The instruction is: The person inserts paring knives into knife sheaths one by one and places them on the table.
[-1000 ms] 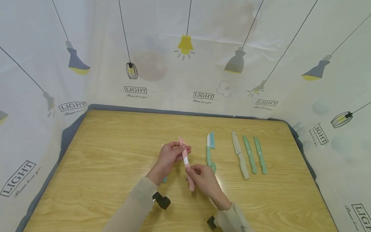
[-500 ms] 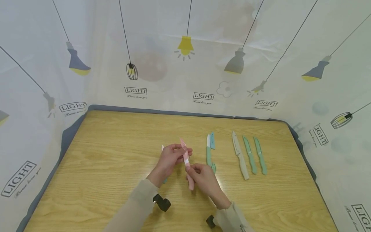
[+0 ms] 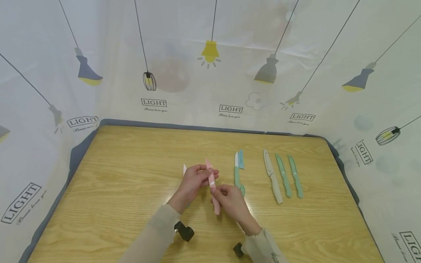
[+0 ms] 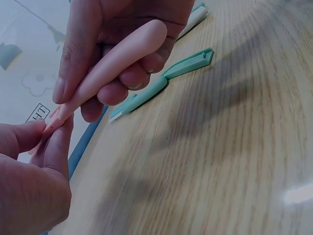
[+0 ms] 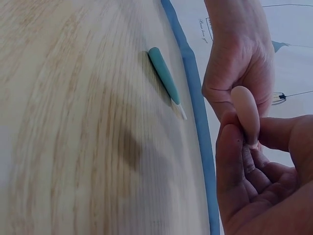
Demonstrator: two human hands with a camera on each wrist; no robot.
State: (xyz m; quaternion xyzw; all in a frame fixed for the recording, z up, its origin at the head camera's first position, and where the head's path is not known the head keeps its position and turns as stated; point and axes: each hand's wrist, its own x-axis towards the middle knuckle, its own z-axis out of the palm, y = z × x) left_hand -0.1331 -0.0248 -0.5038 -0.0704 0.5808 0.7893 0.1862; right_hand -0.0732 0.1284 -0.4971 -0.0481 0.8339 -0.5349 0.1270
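Left hand (image 3: 192,182) pinches pink sheath (image 3: 211,177), 11 o'clock; right hand (image 3: 232,202) pinches pink handle (image 3: 216,208), 5 o'clock; skewed push could nick left hand!

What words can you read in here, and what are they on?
"LIGHT": in boxes, several times, on the patterned wall sheet.
"HT": end of one box, left wrist view.
Script lines under the boxes: too small to read surely.
Blue sheath: marks too small to read.
Right sleeve: letters too blurred.
Pink knife: no writing I can make out.

Wood tbl (image 3: 138,149) holds 5 knives (image 3: 276,186), blue sheath (image 3: 241,159) & grn sheath (image 4: 190,64).
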